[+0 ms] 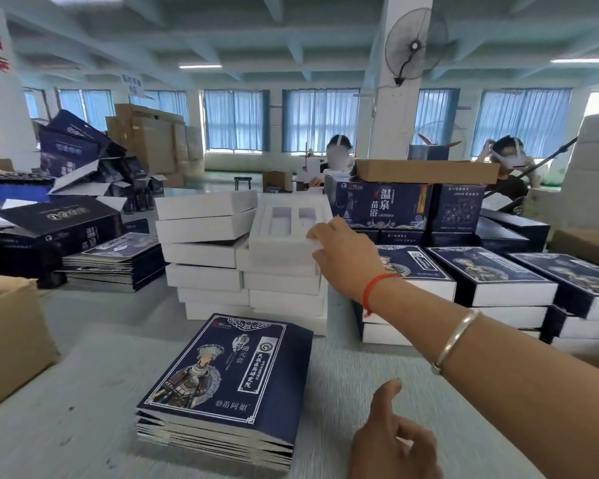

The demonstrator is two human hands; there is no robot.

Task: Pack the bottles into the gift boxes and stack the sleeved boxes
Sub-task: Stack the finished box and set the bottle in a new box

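Note:
My right hand (343,257) reaches forward and grips the right edge of an open white gift box (284,236), thumb on its rim. The box has a white insert with two empty slots and lies on top of a double stack of white boxes (204,257). My left hand (395,440) hovers low near the table's front, fingers loosely curled, holding nothing. A pile of flat navy sleeves (229,375) lies in front of me. Sleeved navy boxes (498,281) are stacked to the right. I see no bottle clearly.
An open cardboard carton (11,340) stands at the left edge. Another pile of flat sleeves (118,261) lies left of the white boxes. Large navy cartons (377,205) with a cardboard tray on top stand behind. Two people work at the back.

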